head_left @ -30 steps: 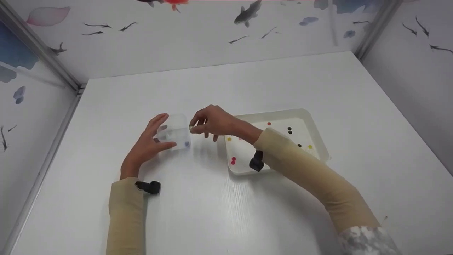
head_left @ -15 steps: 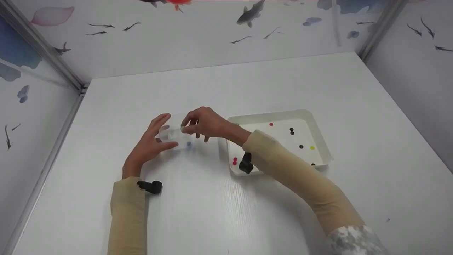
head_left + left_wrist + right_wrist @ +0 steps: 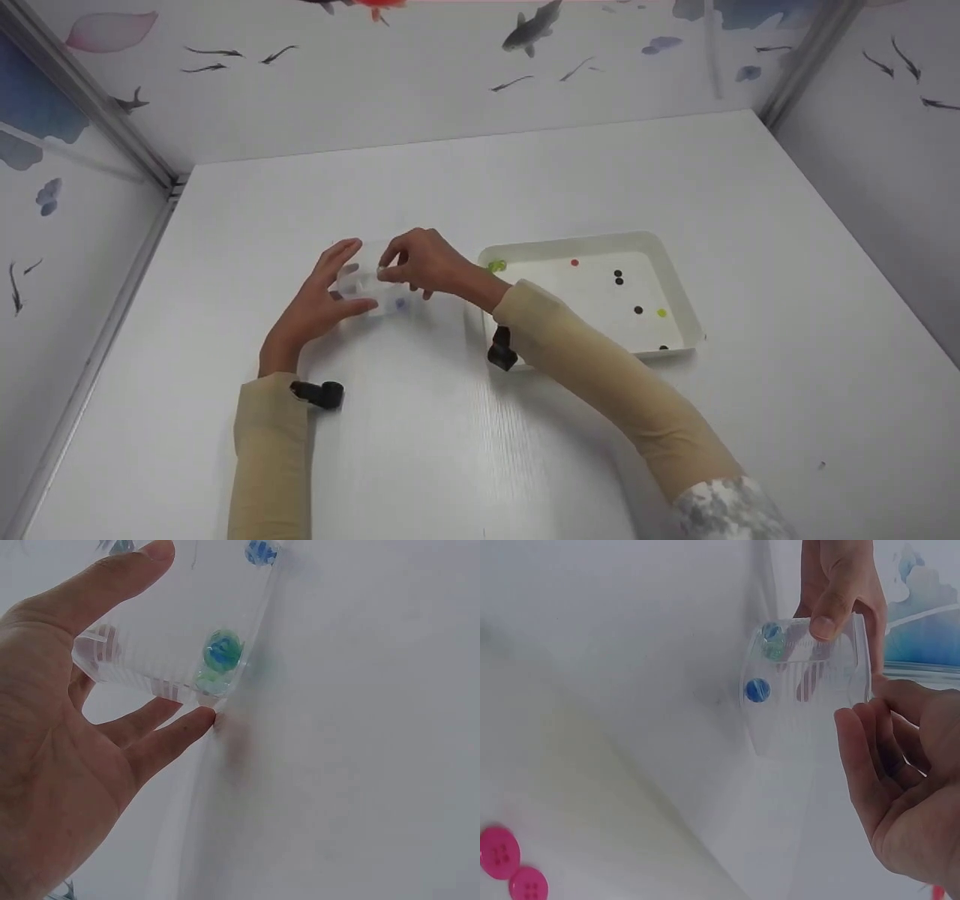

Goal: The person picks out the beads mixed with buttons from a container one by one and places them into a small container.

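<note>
My left hand (image 3: pixel 311 296) grips a clear plastic divided box (image 3: pixel 369 289) from its left side, thumb on the near side. Through its wall in the right wrist view show a blue marble (image 3: pixel 757 690) and, across the divider, blue and green marbles (image 3: pixel 772 649). The left wrist view shows a blue-green marble (image 3: pixel 223 652) in a lower corner. Over the box's top, my right hand (image 3: pixel 427 262) pinches a small pale thing (image 3: pixel 380 271) between thumb and forefinger. Its kind is mostly hidden by the fingertips.
A shallow off-white tray (image 3: pixel 679 300) lies to the right, partly under the right forearm. It holds green marbles (image 3: pixel 497 265), black buttons (image 3: pixel 619 277), a red button (image 3: pixel 574 262), a yellow button (image 3: pixel 661 313) and pink buttons (image 3: pixel 500 853). Printed walls enclose the white table (image 3: pixel 420 450).
The right hand has moved left from beside the box to over its top, still pinching the small pale thing. The green marbles in the tray have come into view. The left hand stays on the box.
</note>
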Tool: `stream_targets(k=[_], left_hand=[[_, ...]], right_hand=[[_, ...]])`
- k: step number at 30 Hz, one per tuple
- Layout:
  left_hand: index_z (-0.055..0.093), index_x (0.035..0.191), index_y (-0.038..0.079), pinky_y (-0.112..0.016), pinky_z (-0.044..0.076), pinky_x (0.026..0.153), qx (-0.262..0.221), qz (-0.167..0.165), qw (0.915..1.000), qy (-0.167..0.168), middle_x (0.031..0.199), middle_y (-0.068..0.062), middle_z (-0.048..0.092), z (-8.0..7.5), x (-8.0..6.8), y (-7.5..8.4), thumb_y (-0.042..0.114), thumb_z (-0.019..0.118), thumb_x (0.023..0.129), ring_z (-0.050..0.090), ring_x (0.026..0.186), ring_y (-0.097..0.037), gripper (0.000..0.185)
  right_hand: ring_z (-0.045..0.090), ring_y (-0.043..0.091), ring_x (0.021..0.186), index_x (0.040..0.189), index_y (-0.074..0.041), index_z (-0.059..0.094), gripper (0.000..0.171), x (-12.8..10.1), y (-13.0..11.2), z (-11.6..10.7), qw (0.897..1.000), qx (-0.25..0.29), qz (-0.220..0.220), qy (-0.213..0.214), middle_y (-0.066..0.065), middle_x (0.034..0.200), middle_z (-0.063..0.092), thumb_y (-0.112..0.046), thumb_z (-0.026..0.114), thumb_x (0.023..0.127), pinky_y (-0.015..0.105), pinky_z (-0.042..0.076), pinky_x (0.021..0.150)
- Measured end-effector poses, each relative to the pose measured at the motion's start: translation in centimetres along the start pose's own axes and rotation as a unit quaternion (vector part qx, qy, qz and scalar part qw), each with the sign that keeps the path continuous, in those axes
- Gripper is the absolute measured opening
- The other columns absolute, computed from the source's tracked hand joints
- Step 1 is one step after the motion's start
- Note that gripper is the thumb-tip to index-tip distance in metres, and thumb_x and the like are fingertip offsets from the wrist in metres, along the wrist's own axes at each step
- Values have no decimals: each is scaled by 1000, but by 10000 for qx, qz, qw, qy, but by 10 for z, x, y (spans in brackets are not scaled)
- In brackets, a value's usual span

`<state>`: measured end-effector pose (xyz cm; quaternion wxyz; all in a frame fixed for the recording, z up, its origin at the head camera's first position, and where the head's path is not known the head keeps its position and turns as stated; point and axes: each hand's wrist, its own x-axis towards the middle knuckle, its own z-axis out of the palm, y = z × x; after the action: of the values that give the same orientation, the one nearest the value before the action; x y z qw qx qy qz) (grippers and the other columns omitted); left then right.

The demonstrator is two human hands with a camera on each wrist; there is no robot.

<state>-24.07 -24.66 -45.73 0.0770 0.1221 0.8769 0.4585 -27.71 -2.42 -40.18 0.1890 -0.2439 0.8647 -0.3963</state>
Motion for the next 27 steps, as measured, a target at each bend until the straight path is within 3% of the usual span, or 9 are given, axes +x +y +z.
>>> stream_targets(k=[6,15,27], left_hand=[[22,161,20,-65,31,117,-37,-19,10000,-88,169,-4,11,-3,-9,25,14,76,89,28,152,-40,90],[23,161,20,-65,31,117,-104,-54,9999,-93,169,-4,10,-3,-10,27,14,76,89,28,152,-39,89],[25,160,27,-63,34,116,-103,111,9999,4,168,5,12,-1,3,-7,23,81,86,27,152,-37,93]], right_hand=[[72,36,86,121,-7,70,31,-1,0,-5,9999,-25,-1,-100,14,104,74,-24,70,95,26,58,53],[72,35,82,115,-9,73,25,-5,7,-14,9999,129,11,-60,18,104,75,-24,69,96,27,57,51],[72,26,76,108,-12,76,21,-17,24,-32,9995,198,241,47,17,100,73,-28,69,96,29,59,53]])
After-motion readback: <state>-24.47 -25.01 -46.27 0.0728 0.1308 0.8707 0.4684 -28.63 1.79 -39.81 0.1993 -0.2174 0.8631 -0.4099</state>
